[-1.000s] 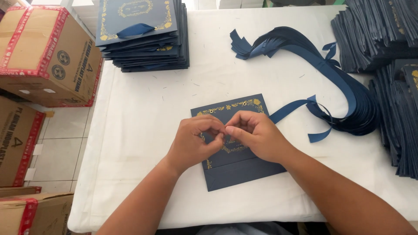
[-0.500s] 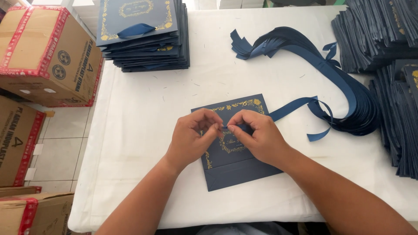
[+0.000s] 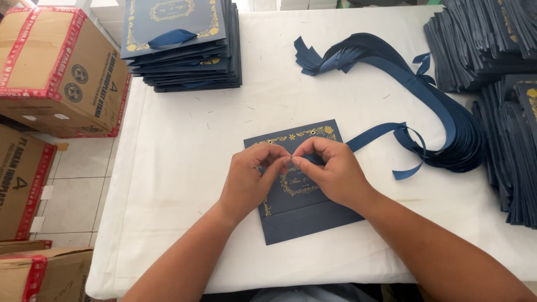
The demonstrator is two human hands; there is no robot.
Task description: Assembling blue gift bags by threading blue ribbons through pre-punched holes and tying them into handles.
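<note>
Ribbon (image 3: 376,133) end is pinched between left hand (image 3: 250,180) and right hand (image 3: 331,170) fingertips over navy bag (image 3: 313,215). Red-taped brown cartons (image 3: 56,67) are stacked far left.

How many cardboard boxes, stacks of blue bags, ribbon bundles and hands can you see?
Cardboard boxes: 4
Stacks of blue bags: 2
Flat blue bag being worked on: 1
Ribbon bundle: 1
Hands: 2, left hand, right hand
Total: 10
</note>
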